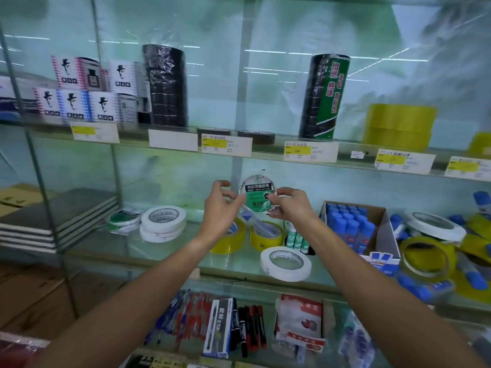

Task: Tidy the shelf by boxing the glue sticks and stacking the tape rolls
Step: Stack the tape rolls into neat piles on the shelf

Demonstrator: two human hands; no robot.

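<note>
Upper glass shelf (172, 148): small white printed boxes (79, 102) stacked at left, yellow-marked price labels (225, 144) along its front edge. Left of me, grey flat notebooks (53, 221) piled. Below, red and black marker pens (252, 328).

"made in" on white tape roll (286, 263); "eta" on marker box (221, 328)

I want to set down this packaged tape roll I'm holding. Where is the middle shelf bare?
Bare glass lies between the notebook stack and white tape stack, also in front of that stack, left of the loose white roll. Right of the glue stick box it is crowded.
</note>
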